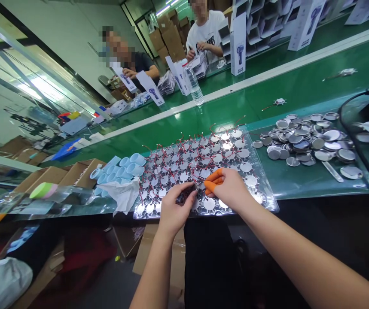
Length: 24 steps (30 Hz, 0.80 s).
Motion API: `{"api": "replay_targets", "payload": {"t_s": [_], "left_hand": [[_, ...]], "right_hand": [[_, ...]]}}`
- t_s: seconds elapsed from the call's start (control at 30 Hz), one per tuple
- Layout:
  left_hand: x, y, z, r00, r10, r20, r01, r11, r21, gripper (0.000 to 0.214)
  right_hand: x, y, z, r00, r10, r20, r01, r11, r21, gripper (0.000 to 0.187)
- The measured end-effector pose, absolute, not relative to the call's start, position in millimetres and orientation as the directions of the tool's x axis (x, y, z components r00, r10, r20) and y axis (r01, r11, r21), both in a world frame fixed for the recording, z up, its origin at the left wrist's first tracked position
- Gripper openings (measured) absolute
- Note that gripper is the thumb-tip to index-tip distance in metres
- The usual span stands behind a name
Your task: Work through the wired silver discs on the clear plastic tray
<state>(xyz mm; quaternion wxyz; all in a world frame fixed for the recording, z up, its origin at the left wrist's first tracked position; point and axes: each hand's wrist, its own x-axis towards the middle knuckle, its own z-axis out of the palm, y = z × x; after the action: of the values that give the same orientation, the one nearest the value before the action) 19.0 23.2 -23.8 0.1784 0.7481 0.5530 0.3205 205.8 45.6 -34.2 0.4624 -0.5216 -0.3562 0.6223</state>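
1. While the left hand [178, 210] clenches a dark bundle [184, 195], the right hand [226, 187] sits just beside it, its orange finger cots [211, 183] curled, grip unclear.
2. Both hands work at the near edge of a clear tray [269, 201], where red wires [184, 148] crowd the metal discs [246, 180].
3. Loose discs [303, 141] lie toward the green bench's [287, 180] right end, blue cups [116, 169] left.

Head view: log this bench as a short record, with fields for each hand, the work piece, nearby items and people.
Left hand: pinches a dark small item, detail unclear
Right hand: wears orange finger cots, held over the tray
Work piece: star-shaped metal boards with red wires on a clear tray
Nearby: loose round metal discs; light blue cylinders; crumpled white cloth
People: two co-workers across the green bench
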Motion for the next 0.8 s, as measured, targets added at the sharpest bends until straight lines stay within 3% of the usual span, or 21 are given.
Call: {"api": "replay_targets", "payload": {"t_s": [0.23,0.43,0.8], "left_hand": [[17.2,23.1,-26.0,0.168,0.949,0.266,0.697,-0.305,0.648,0.024],[16.8,23.5,-27.9,0.19,0.939,0.285,0.66,-0.337,0.671,0.017],[15.9,28.1,-29.3,0.052,0.986,0.158,0.386,-0.166,0.907,0.028]], "right_hand": [[203.5,44.6,-33.3,-0.03,0.943,-0.331,-0.209,-0.329,-0.921,0.014],[202.2,43.5,-44.0,-0.001,0.968,-0.25,-0.021,-0.25,-0.968,0.012],[202.2,42.4,-42.2,0.041,0.977,-0.211,0.074,-0.213,-0.974,0.01]]}}
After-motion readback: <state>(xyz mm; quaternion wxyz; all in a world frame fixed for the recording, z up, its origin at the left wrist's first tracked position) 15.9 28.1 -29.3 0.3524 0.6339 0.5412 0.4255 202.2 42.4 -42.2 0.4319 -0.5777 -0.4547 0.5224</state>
